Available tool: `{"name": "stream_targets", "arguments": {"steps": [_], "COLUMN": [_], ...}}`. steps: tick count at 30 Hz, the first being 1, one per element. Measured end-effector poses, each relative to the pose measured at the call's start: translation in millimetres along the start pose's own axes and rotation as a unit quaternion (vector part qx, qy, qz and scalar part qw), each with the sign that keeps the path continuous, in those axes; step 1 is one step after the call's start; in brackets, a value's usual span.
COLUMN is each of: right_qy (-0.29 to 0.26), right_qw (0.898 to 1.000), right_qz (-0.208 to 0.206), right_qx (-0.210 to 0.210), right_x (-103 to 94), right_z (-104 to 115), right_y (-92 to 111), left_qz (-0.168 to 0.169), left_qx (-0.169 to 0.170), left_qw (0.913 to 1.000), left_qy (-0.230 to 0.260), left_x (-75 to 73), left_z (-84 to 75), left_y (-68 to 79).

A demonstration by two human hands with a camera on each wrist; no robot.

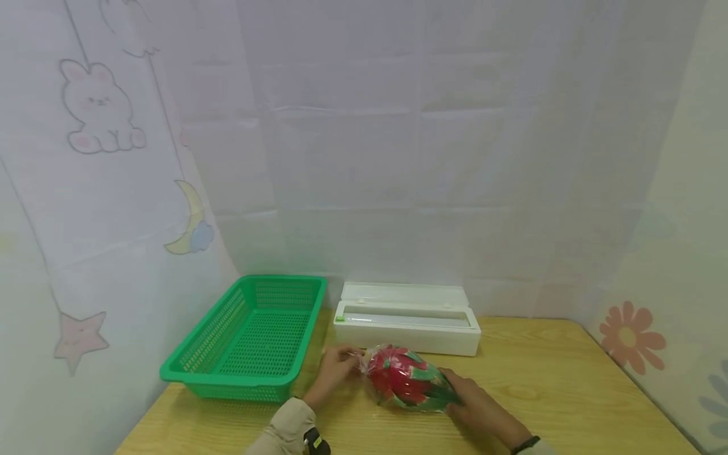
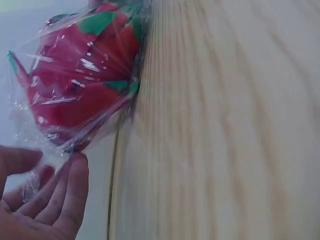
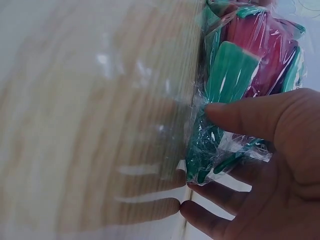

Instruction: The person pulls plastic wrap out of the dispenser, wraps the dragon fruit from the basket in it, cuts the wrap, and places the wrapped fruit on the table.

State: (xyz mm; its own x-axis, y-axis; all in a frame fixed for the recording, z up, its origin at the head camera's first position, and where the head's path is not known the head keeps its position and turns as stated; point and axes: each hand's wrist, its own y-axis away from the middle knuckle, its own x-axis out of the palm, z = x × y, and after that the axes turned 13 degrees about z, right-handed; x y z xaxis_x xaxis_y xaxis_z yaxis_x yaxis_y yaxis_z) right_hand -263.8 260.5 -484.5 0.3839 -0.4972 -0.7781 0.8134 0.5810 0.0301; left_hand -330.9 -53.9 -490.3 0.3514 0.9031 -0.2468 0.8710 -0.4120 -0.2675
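A red dragon fruit [image 1: 400,376] with green scales lies on the table, wrapped in clear plastic wrap [image 2: 65,145]. At its left end, my left hand [image 1: 337,368] pinches the gathered tail of the wrap; the left wrist view shows a crumpled strand between thumb and fingers. My right hand [image 1: 478,404] holds the leafy right end. In the right wrist view the thumb [image 3: 245,117] lies over the green scales [image 3: 230,70], and the fingers curl beneath. Part of the fruit's right tip is hidden by that hand.
Behind the fruit stands a white wrap dispenser box [image 1: 406,338] with its lid up. A green plastic basket [image 1: 244,380] sits to the left, near the left arm. The wooden table [image 1: 546,379] meets a cloth backdrop [image 1: 364,158] at the back.
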Motion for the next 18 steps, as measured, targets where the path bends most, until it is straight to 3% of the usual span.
{"name": "stream_targets", "arguments": {"steps": [5, 11, 18], "right_qy": [0.006, -0.001, -0.003], "right_qw": [1.0, 1.0, 1.0], "right_qz": [0.001, 0.003, -0.005], "right_qx": [-0.023, -0.009, -0.004], "right_x": [-0.7, -0.8, -1.4], "right_z": [-1, -2, -4], "right_y": [1, -1, -2], "left_qz": [-0.022, -0.049, -0.083], "left_qx": [-0.004, -0.006, 0.027], "left_qw": [0.9995, 0.9987, 0.9952], "left_qy": [-0.022, -0.01, -0.043], "left_x": [11.2, 19.8, 19.3], "left_z": [8.8, 11.4, 16.9], "left_y": [-9.0, -14.8, -16.1]}}
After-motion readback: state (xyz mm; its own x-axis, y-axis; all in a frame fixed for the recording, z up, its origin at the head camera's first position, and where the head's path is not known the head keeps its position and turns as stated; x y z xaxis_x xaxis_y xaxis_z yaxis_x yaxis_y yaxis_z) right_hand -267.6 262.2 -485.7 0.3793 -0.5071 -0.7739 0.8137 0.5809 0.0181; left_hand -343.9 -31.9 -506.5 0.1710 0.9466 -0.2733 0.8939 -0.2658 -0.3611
